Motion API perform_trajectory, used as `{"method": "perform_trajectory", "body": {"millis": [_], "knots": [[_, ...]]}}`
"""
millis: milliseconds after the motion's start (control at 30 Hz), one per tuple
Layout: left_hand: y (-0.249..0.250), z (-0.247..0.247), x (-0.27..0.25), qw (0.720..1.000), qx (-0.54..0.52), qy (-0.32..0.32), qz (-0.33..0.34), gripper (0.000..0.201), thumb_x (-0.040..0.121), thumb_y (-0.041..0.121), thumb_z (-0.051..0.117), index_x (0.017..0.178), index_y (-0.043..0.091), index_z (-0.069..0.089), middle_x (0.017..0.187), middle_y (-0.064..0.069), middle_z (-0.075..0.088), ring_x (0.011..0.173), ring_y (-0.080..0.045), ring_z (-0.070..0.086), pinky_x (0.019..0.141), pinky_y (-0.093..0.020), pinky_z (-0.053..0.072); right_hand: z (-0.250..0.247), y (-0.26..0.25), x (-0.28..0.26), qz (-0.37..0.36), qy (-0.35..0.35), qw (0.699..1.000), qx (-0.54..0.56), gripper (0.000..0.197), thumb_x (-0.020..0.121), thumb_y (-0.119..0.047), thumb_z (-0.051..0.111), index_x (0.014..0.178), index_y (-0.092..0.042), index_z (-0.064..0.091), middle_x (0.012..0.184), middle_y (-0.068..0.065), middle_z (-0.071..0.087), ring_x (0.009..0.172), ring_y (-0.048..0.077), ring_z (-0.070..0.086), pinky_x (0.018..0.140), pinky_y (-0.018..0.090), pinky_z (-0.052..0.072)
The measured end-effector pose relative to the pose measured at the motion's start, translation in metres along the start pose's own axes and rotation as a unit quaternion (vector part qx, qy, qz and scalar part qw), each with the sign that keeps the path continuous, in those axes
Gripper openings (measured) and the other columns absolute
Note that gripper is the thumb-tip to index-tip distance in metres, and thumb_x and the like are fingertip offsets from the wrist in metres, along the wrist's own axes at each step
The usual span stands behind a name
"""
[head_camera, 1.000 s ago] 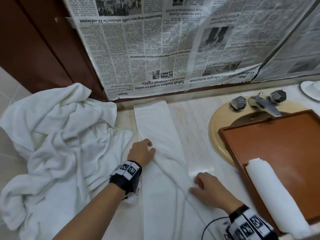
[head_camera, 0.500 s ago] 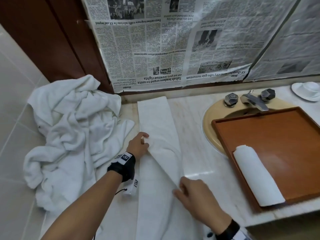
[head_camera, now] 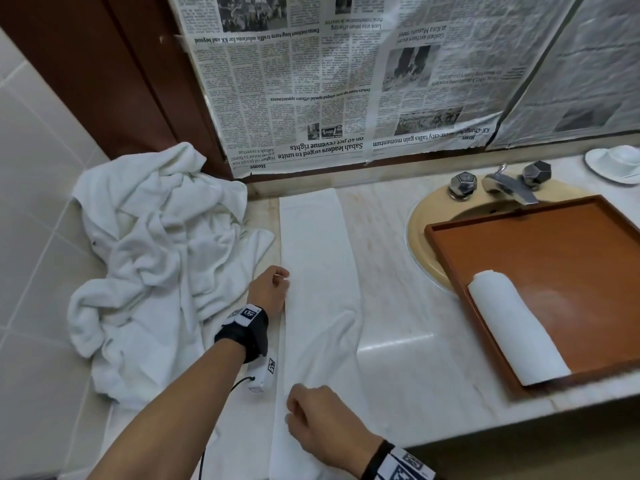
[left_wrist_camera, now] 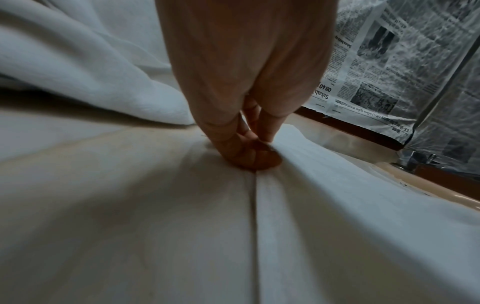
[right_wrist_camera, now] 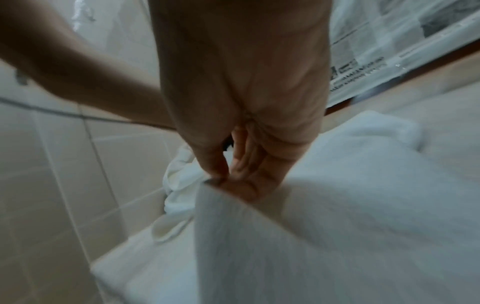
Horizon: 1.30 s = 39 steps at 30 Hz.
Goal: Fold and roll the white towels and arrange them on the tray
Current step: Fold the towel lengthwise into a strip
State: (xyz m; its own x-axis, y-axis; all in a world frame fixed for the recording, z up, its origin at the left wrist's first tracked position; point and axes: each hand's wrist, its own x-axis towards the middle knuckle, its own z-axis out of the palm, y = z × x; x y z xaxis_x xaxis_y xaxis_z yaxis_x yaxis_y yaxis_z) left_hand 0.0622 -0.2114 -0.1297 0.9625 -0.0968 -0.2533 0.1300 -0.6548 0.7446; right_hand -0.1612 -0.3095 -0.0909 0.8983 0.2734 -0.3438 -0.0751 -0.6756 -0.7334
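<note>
Head view shows a long white towel laid as a narrow strip on the pale marble counter, running from the back wall toward the near edge. The left hand sits at the strip's left edge about halfway along, fingers curled; in the left wrist view its fingertips are bunched together and pinch the cloth where a fold line starts. The right hand is nearer the front edge of the counter, and the right wrist view shows its thumb and fingers pinching a raised edge of the same towel, lifted off the layer below. A soft wrinkle runs across the strip between the two hands.

Left of the strip lies a crumpled pile of towels, touching the tiled wall. To the right, a brown wooden tray rests over a beige sink, below a metal tap. One rolled towel lies in the tray near its left wall, slanted toward the front rim. Newspaper covers the wall behind the counter, and a white cup and saucer stands at the far right.
</note>
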Motion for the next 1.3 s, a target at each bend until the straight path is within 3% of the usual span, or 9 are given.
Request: {"method": "perform_trajectory", "body": {"millis": [100, 300, 467, 567, 667, 767, 1067, 1167, 1300], "knots": [[-0.002, 0.001, 0.001, 0.999, 0.026, 0.003, 0.027, 0.016, 0.096, 0.013, 0.052, 0.107, 0.015, 0.063, 0.092, 0.001, 0.063, 0.086, -0.017, 0.057, 0.07, -0.019, 0.036, 0.009, -0.008, 0.003, -0.018, 0.049, 0.997, 0.049, 0.017, 0.092, -0.034, 0.049, 0.094, -0.017, 0.052, 0.081, 0.004, 0.067, 0.074, 0.021, 0.058, 0.072, 0.036, 0.049], [-0.003, -0.004, 0.006, 0.991, 0.116, -0.013, 0.071, 0.02, 0.096, 0.006, 0.051, 0.113, 0.007, 0.061, 0.108, -0.011, 0.057, 0.098, -0.028, 0.058, 0.086, -0.026, 0.041, 0.029, -0.001, 0.014, 0.058, -0.028, 0.998, 0.024, 0.027, 0.092, -0.034, 0.051, 0.106, -0.013, 0.061, 0.099, 0.01, 0.069, 0.094, 0.024, 0.061, 0.085, 0.033, 0.051], [-0.012, -0.012, -0.009, 0.985, 0.13, -0.007, 0.116, 0.027, 0.097, 0.009, 0.053, 0.123, 0.005, 0.059, 0.12, -0.017, 0.052, 0.098, -0.034, 0.06, 0.091, -0.033, 0.045, -0.015, 0.021, 0.028, 0.019, 0.181, 0.982, 0.058, 0.018, 0.09, -0.019, 0.052, 0.095, -0.011, 0.068, 0.091, 0.003, 0.066, 0.083, 0.016, 0.059, 0.077, 0.026, 0.045], [-0.022, -0.007, -0.026, 0.972, 0.175, -0.058, 0.143, 0.038, 0.096, 0.023, 0.058, 0.133, 0.013, 0.058, 0.133, -0.011, 0.049, 0.111, -0.032, 0.054, 0.101, -0.037, 0.043, -0.05, 0.056, 0.056, 0.019, 0.282, 0.957, -0.065, 0.031, 0.093, -0.021, 0.049, 0.118, -0.01, 0.064, 0.114, 0.006, 0.061, 0.103, 0.024, 0.055, 0.09, 0.03, 0.043], [-0.027, -0.004, -0.035, 0.96, 0.236, -0.06, 0.138, 0.04, 0.097, 0.027, 0.054, 0.137, 0.021, 0.053, 0.141, -0.001, 0.044, 0.12, -0.029, 0.043, 0.096, -0.043, 0.045, -0.077, 0.075, 0.075, 0.09, 0.225, 0.959, -0.15, 0.048, 0.1, -0.03, 0.046, 0.145, -0.015, 0.043, 0.15, 0.003, 0.04, 0.133, 0.025, 0.039, 0.107, 0.042, 0.037], [-0.02, -0.004, -0.03, 0.952, 0.275, -0.05, 0.122, 0.042, 0.1, 0.028, 0.048, 0.142, 0.026, 0.046, 0.146, 0.005, 0.04, 0.125, -0.027, 0.038, 0.092, -0.043, 0.047, -0.092, 0.092, 0.084, 0.115, 0.17, 0.953, -0.224, 0.056, 0.103, -0.039, 0.042, 0.154, -0.018, 0.029, 0.162, -0.001, 0.023, 0.145, 0.02, 0.026, 0.113, 0.039, 0.022], [0.025, 0.019, -0.004, 0.949, 0.293, -0.081, 0.087, 0.048, 0.101, 0.033, 0.045, 0.148, 0.028, 0.036, 0.151, 0.007, 0.031, 0.132, -0.028, 0.032, 0.1, -0.047, 0.038, -0.153, 0.121, 0.111, 0.152, 0.159, 0.952, -0.214, 0.055, 0.102, -0.04, 0.046, 0.153, -0.029, 0.03, 0.163, -0.013, 0.02, 0.15, 0.017, 0.015, 0.114, 0.042, 0.019], [0.028, 0.019, -0.005, 0.955, 0.271, -0.096, 0.073, 0.052, 0.1, 0.039, 0.045, 0.149, 0.027, 0.033, 0.155, 0.007, 0.027, 0.133, -0.029, 0.03, 0.102, -0.047, 0.037, -0.15, 0.114, 0.096, 0.126, 0.208, 0.958, -0.15, 0.048, 0.1, -0.037, 0.054, 0.144, -0.021, 0.045, 0.157, -0.005, 0.034, 0.143, 0.021, 0.031, 0.11, 0.042, 0.028], [0.019, 0.012, -0.032, 0.965, 0.214, -0.121, 0.098, 0.049, 0.098, 0.036, 0.052, 0.145, 0.023, 0.042, 0.15, 0.001, 0.033, 0.131, -0.028, 0.036, 0.103, -0.043, 0.04, -0.119, 0.101, 0.036, 0.035, 0.25, 0.965, -0.063, 0.027, 0.095, -0.027, 0.065, 0.119, -0.015, 0.063, 0.119, -0.002, 0.058, 0.107, 0.017, 0.057, 0.088, 0.026, 0.041]]}}
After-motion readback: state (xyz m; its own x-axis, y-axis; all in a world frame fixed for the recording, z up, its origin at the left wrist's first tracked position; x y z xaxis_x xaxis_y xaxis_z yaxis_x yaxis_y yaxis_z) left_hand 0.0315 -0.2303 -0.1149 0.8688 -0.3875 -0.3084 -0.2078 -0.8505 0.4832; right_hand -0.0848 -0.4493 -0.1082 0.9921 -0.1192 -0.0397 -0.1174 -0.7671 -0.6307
